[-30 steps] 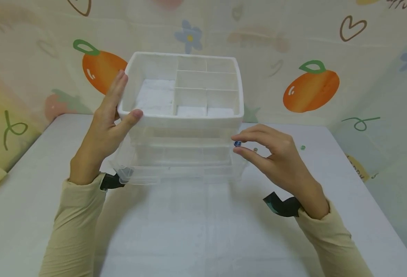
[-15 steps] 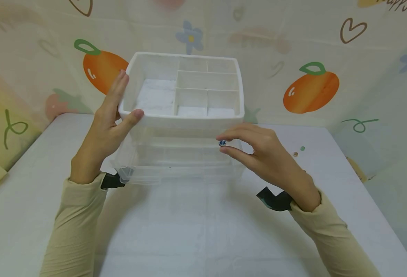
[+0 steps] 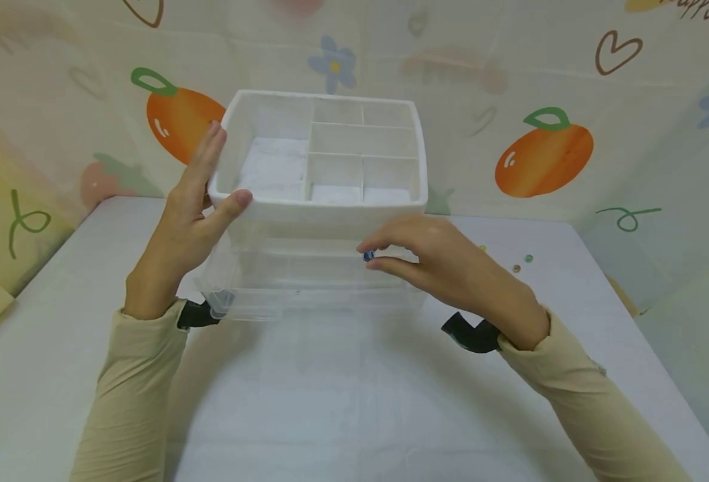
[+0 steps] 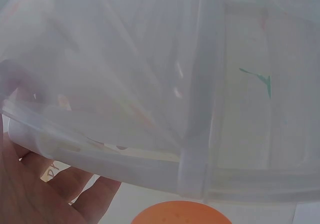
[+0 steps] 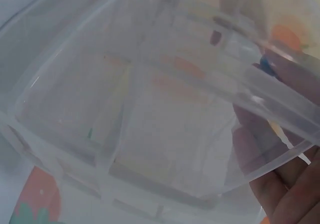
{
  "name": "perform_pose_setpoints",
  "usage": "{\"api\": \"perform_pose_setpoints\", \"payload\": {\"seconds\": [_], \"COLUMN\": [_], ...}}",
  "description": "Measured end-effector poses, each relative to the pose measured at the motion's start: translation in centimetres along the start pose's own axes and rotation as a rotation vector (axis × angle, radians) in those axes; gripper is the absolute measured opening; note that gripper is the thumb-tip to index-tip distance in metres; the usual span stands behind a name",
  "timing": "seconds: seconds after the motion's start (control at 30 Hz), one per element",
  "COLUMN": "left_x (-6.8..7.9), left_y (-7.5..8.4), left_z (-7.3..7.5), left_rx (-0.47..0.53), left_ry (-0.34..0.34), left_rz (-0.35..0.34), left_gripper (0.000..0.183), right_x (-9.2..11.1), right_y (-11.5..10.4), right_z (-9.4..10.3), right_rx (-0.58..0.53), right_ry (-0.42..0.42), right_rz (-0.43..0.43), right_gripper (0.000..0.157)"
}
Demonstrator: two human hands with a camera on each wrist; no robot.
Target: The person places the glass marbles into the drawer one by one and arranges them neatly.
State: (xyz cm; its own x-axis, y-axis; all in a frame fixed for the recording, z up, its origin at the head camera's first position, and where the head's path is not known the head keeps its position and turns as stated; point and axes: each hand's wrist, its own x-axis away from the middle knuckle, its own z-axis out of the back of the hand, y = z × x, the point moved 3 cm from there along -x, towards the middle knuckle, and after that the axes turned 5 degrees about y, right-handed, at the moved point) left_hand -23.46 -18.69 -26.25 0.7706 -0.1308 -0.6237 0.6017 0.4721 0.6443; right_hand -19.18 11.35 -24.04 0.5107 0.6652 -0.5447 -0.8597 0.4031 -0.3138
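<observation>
Left grip (image 3: 189,213) wide, right grip (image 3: 435,258) pinch-tight

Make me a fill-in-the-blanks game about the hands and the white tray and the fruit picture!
1. The left hand holds the white tray, with that hand's ____ on the front rim.
2. The right hand pinches a small shiny piece that is mostly ____.
3. Seen from above, the white tray is divided into ____ compartments.
4. The big fruit on the right of the backdrop is coloured ____.

Missing words: thumb; blue; six; orange.
</observation>
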Motion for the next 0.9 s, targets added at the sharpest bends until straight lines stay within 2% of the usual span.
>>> {"api": "perform_pose_setpoints", "payload": {"seconds": [0.2, 0.53, 0.9], "left_x": [0.0, 0.1, 0.1], "left_y": [0.0, -0.1, -0.1], "left_z": [-0.1, -0.1, -0.2], "left_rx": [0.002, 0.033, 0.026], "left_ry": [0.004, 0.015, 0.017], "left_rz": [-0.016, -0.004, 0.002], "left_gripper": [0.073, 0.072, 0.072], "right_x": [-0.6, -1.7, -2.5], "right_y": [-0.1, 0.3, 0.4], "right_z": [-0.3, -0.6, -1.1], "right_rx": [0.017, 0.026, 0.026], "right_ry": [-0.149, -0.271, -0.418], "right_rz": [-0.079, -0.092, -0.168], "right_gripper": [0.02, 0.02, 0.015]}}
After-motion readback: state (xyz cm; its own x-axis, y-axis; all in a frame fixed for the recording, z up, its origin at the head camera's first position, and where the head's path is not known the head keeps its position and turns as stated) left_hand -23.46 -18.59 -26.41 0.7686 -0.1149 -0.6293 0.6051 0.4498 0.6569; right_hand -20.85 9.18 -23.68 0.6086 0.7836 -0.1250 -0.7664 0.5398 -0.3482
